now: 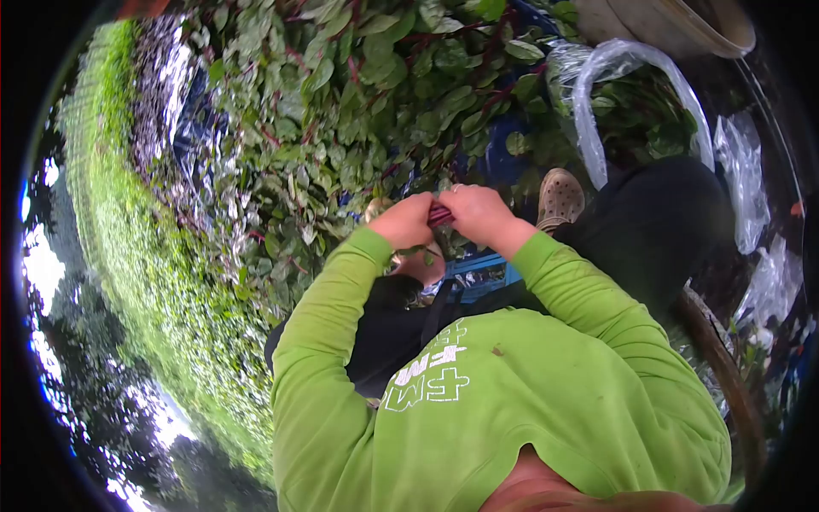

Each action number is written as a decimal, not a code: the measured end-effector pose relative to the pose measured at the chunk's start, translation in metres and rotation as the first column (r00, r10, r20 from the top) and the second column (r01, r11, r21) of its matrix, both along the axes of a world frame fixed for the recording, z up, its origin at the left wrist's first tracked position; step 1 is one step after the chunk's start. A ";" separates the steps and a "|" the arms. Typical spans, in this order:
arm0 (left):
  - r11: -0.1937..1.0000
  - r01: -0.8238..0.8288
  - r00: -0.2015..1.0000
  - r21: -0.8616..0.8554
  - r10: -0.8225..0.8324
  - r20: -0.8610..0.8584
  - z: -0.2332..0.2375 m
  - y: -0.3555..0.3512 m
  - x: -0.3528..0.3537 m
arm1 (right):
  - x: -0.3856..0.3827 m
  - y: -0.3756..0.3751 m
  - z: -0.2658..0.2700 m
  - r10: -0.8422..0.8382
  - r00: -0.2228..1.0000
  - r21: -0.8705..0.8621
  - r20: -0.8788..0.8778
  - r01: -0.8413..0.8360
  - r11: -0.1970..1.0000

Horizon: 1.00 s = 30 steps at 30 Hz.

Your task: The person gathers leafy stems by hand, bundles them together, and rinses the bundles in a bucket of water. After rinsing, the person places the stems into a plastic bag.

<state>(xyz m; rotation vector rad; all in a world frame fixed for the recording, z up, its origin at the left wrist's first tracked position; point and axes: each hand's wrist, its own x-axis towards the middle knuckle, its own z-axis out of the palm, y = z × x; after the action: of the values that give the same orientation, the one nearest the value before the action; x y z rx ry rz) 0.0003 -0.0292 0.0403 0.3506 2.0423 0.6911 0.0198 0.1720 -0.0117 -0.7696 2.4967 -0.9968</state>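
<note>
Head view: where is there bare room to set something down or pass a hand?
Little: a small patch of blue sheeting, between the leaf pile and the clog. Between the knee and clear plastic, too dim to tell. Crowded: the pile beyond the left hand and right hand; the leaf-filled bag.

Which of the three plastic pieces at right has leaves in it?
The rolled-rim bag, nearest the right hand: leaves show inside its open mouth. The upper crumpled piece and lower crumpled piece, farther right, show none.

White "FM" lettering [435,364] on the green shirt [554,367], outlined letters [444,386] either side, partly unclear
</note>
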 end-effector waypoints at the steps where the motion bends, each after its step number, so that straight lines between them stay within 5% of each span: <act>1: 0.997 0.046 0.976 0.064 -0.059 0.212 0.007 -0.001 -0.023 | 0.000 0.002 -0.003 0.013 0.999 0.015 -0.035 -0.012 1.000; 2: 0.987 0.100 0.869 0.124 -0.148 0.473 -0.003 -0.001 -0.056 | -0.001 0.004 -0.007 0.032 0.997 0.031 -0.068 -0.030 0.999; 3: 0.989 0.146 0.976 0.003 -0.145 0.162 0.006 0.004 -0.075 | -0.003 0.006 -0.008 0.054 0.993 0.048 -0.103 -0.049 0.998; 4: 0.985 -0.039 0.946 0.170 -0.018 0.323 0.005 0.017 -0.105 | -0.002 0.010 -0.002 0.035 0.988 0.041 -0.147 -0.029 0.999; 5: 0.954 -0.196 0.959 0.226 0.138 0.248 -0.048 0.022 -0.125 | -0.004 0.012 0.002 0.023 0.984 0.053 -0.177 -0.014 0.998; 6: 0.988 -0.110 0.990 0.104 0.118 -0.073 -0.056 0.051 -0.147 | -0.006 0.015 0.004 0.010 0.978 0.064 -0.209 0.004 0.998; 8: 0.951 -0.224 0.869 0.212 0.293 -0.398 -0.138 0.092 -0.169 | -0.010 0.020 0.010 -0.020 0.978 0.085 -0.209 0.039 0.996; 9: 0.908 -0.343 0.836 0.241 0.412 -0.363 -0.147 0.120 -0.171 | -0.012 0.022 0.008 -0.004 0.977 0.117 -0.215 0.030 0.993; 11: 0.959 -0.263 0.715 0.104 0.266 -0.647 -0.182 0.147 -0.167 | -0.009 0.024 -0.001 0.010 0.985 0.213 -0.169 0.026 0.977; 13: 0.956 -0.294 0.716 -0.007 0.215 -0.664 -0.177 0.159 -0.161 | -0.009 0.030 0.000 -0.022 0.987 0.203 -0.161 0.055 0.978; 15: 0.959 -0.239 0.731 0.154 0.281 -0.622 -0.169 0.145 -0.156 | -0.010 0.034 0.004 -0.077 0.987 0.187 -0.140 0.103 0.977; 16: 0.950 -0.213 0.742 0.230 0.310 -0.595 -0.163 0.133 -0.151 | -0.015 0.037 0.013 -0.086 0.996 0.224 0.029 0.077 0.971; 19: 0.984 -0.159 0.782 0.081 0.176 -0.598 -0.094 0.095 -0.134 | -0.017 0.040 0.009 -0.267 0.912 0.005 -0.311 0.282 0.959; 22: 0.986 0.118 0.835 0.118 -0.034 -0.549 -0.064 0.042 -0.117 | -0.027 0.045 0.023 -0.302 0.898 0.047 -0.321 0.334 0.942; 24: 0.982 0.043 0.994 0.182 -0.024 -0.107 -0.042 0.026 -0.112 | -0.028 0.045 0.021 -0.381 0.842 0.030 -0.382 0.423 0.905; 26: 0.968 -0.006 0.964 0.250 -0.060 0.258 -0.035 0.019 -0.125 | -0.024 0.042 0.017 -0.346 0.919 0.106 -0.188 0.370 0.923; 27: 0.966 -0.069 0.982 0.248 0.022 0.188 -0.043 0.024 -0.137 | -0.022 0.041 0.014 -0.327 0.941 0.141 -0.087 0.336 0.931; 28: 0.958 -0.135 0.987 0.253 0.108 0.118 -0.058 0.031 -0.151 | -0.020 0.040 0.009 -0.325 0.911 0.107 -0.252 0.360 0.927; 29: 0.944 -0.197 0.980 0.264 0.193 0.043 -0.076 0.041 -0.169 | -0.022 0.041 0.009 -0.311 0.923 0.109 -0.226 0.342 0.934; 30: 0.936 -0.242 0.913 0.257 0.309 -0.265 -0.101 0.060 -0.185 | -0.021 0.041 0.011 -0.297 0.935 0.110 -0.196 0.322 0.940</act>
<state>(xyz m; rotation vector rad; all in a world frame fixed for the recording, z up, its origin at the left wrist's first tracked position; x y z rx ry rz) -0.1851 0.0313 -0.0606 0.3085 2.3395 1.1015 -0.0013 0.2130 -0.0011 -0.4449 2.8724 -0.8678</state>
